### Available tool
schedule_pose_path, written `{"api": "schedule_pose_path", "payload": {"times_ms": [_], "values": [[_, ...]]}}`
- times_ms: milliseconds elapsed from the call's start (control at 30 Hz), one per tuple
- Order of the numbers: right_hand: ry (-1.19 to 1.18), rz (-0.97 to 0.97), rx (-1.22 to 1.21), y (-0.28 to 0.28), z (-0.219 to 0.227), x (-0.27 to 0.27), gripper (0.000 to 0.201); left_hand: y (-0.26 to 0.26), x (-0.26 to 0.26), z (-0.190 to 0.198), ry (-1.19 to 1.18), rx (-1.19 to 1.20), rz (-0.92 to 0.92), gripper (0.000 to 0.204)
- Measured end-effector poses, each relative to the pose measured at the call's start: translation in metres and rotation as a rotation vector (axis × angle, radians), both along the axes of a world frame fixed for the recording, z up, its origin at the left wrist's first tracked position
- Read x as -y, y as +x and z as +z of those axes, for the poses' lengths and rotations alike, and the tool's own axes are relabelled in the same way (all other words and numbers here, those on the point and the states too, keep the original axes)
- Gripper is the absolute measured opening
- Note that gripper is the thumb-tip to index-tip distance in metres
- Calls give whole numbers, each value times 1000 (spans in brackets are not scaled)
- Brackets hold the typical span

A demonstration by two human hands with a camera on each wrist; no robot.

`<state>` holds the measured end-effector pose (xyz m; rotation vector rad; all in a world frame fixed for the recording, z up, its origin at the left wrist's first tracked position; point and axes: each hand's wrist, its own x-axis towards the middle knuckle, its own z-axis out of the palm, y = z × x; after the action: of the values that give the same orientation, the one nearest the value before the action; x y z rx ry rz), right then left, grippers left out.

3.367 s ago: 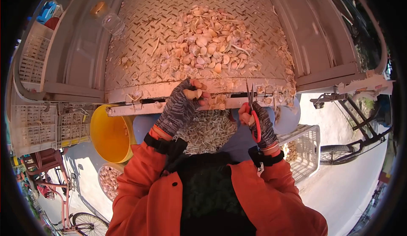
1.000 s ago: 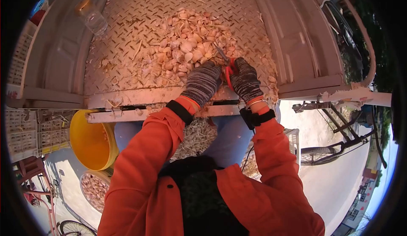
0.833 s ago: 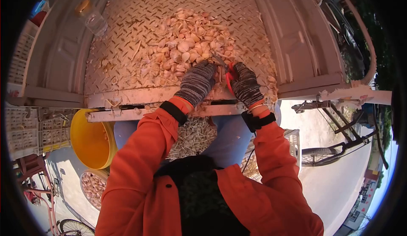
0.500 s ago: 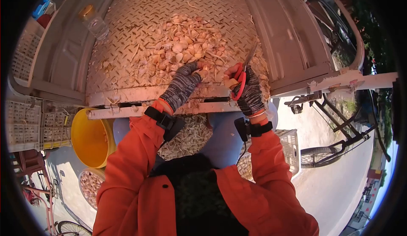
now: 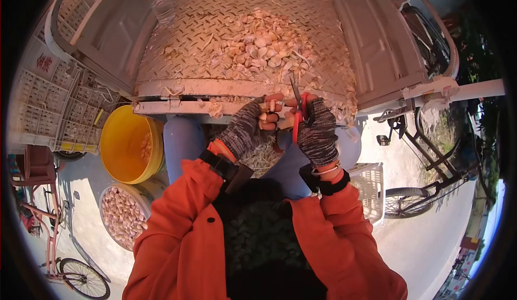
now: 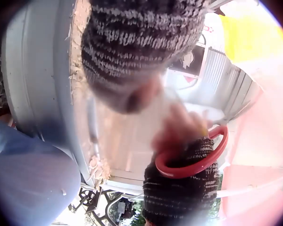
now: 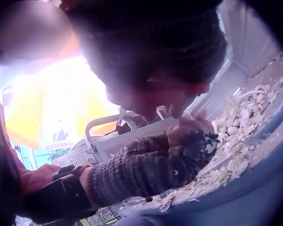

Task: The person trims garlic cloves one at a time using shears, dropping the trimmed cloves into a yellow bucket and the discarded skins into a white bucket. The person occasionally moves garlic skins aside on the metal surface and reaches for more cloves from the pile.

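Just in front of the truck bed's edge, my gloved left hand (image 5: pixel 249 125) pinches a small pale garlic piece (image 5: pixel 272 106) in its bare fingertips. My gloved right hand (image 5: pixel 316 130) grips red-handled scissors (image 5: pixel 296 123), their blades pointing up towards the bed. The two hands' fingertips are close together. In the left wrist view the fingers blur, while the scissors' red loop (image 6: pixel 193 169) lies across the right glove. Beyond the hands, a pile of garlic cloves (image 5: pixel 264 44) with loose skins and stems lies on the textured metal floor (image 5: pixel 199 57).
A yellow bucket (image 5: pixel 121 160) stands at the left, with a tub of garlic cloves (image 5: pixel 123 216) below it. White crates (image 5: pixel 43 100) sit left of the truck, another crate (image 5: pixel 370 189) at the right. A jar (image 5: pixel 161 6) is on the bed, and a bicycle (image 5: pixel 409 200) stands at the right.
Both hands have drawn back from beside the pile to in front of the bed's edge and come together again. The scissors stay in the right hand; the head view has shifted.
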<state>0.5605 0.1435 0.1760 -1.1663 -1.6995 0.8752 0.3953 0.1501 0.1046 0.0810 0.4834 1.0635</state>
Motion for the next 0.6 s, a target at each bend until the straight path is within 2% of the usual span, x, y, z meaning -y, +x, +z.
{"api": "schedule_pose_path", "payload": {"times_ms": [67,100,167,200,267,300,333,400,433,467,533,567,600], "values": [[-182,137,-97,14,11,-11,24,-9,10,17,206,-8,-157,32],[-184,128,-96,13,2,-13,24,-9,18,33,242,-124,-132,27],[6,258,-142,12,-20,-18,23,-12,21,41,294,-55,-187,24],[7,258,-138,14,-21,-16,23,-15,22,42,344,6,-234,22],[105,257,116,12,-21,-12,27,-20,29,40,372,-85,-212,22],[-75,307,-201,0,-6,-1,36,-23,31,40,379,-121,-225,22],[-78,313,-202,-1,0,1,36,-26,34,40,385,-158,-242,22],[374,311,263,9,6,5,43,-30,39,39,438,-224,-276,22],[483,251,393,11,5,9,44,-30,41,38,499,-289,-314,22],[479,254,400,10,5,13,44,-31,44,42,497,-281,-311,22],[361,255,314,5,7,22,47,-37,55,51,903,-813,-258,23],[280,132,325,-4,9,26,36,-34,63,69,677,-676,-267,29],[275,134,330,-5,12,24,36,-31,68,65,673,-669,-266,29]]}}
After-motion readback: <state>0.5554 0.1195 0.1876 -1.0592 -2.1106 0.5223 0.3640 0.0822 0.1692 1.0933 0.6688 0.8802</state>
